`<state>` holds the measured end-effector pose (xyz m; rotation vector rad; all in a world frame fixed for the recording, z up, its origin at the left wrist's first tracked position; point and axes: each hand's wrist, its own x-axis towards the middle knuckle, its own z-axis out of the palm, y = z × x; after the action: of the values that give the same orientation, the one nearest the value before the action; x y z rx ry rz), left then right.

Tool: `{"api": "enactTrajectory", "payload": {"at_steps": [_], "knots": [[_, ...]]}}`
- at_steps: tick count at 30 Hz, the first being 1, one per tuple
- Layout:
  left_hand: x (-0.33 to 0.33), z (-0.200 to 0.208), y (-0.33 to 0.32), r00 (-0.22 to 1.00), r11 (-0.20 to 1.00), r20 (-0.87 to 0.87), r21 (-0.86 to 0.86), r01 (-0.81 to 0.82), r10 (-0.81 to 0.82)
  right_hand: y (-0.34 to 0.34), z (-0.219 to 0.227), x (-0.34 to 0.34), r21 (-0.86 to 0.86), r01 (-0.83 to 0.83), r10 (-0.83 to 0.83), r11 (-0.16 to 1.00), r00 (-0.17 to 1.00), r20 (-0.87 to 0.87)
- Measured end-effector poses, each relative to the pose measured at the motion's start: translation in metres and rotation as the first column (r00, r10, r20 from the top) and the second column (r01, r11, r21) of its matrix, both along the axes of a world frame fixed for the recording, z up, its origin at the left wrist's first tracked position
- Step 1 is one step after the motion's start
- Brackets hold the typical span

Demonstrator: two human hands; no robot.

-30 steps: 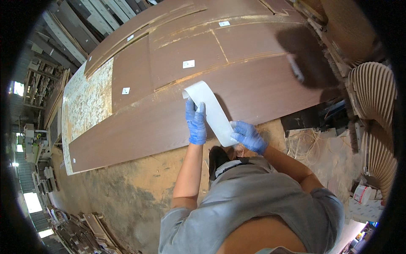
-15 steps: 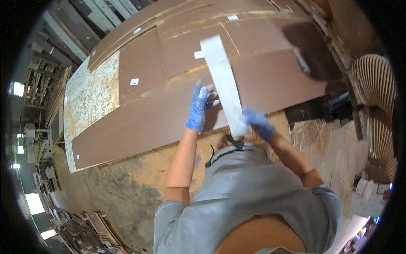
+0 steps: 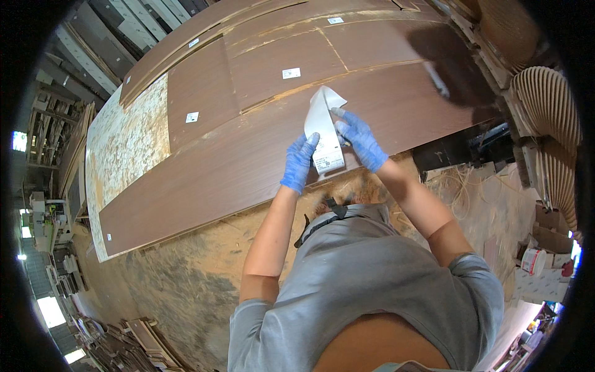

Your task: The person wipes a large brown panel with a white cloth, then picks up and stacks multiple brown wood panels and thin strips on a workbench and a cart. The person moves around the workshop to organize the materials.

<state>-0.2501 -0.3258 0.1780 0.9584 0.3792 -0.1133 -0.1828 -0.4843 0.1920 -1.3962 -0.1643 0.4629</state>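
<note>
Between my two blue-gloved hands is a strip of white paper labels (image 3: 325,144), its upper end curled over and small print on its lower part. My left hand (image 3: 300,162) grips the strip's left edge, thumb on top. On the opposite side, my right hand (image 3: 361,139) has its fingers closed on the right edge near the curl. Below the strip lies a long brown panel (image 3: 217,180), one of several cut boards. White stickers sit on some of the boards, such as the sticker (image 3: 291,73) just beyond the strip.
Sawdust covers a speckled bare board (image 3: 127,142) at the left and lines the cuts between panels. Ribbed hoses (image 3: 545,111) hang at the right. Stacked boards (image 3: 99,56) stand at the far left. A white bucket (image 3: 533,261) is on the right, beyond the dusty floor (image 3: 198,273).
The long strip has swung down and folded into a shorter, curled length. My left hand has taken hold of its left edge, and my right hand has moved up along it.
</note>
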Motion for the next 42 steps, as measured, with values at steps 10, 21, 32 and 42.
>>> {"api": "enactTrajectory", "payload": {"at_steps": [10,21,32,42], "knots": [[0.01,-0.005,0.003,0.998,0.997,0.067,0.081,0.017,-0.022,0.004,-0.01,-0.012,-0.16,-0.028,0.05,0.987,0.989,0.136],[0.069,-0.084,-0.01,0.985,0.986,-0.153,0.158,-0.053,0.077,-0.013,-0.039,0.029,-0.441,-0.032,0.201,0.897,0.918,0.343],[0.143,-0.105,-0.026,0.945,0.939,-0.29,0.342,-0.043,0.149,-0.03,-0.087,0.131,-0.155,-0.302,0.265,0.941,0.938,-0.223],[0.18,-0.121,-0.027,0.942,0.808,-0.211,0.582,-0.093,0.26,-0.038,-0.105,0.178,-0.172,-0.399,0.356,0.901,0.905,-0.233]]}}
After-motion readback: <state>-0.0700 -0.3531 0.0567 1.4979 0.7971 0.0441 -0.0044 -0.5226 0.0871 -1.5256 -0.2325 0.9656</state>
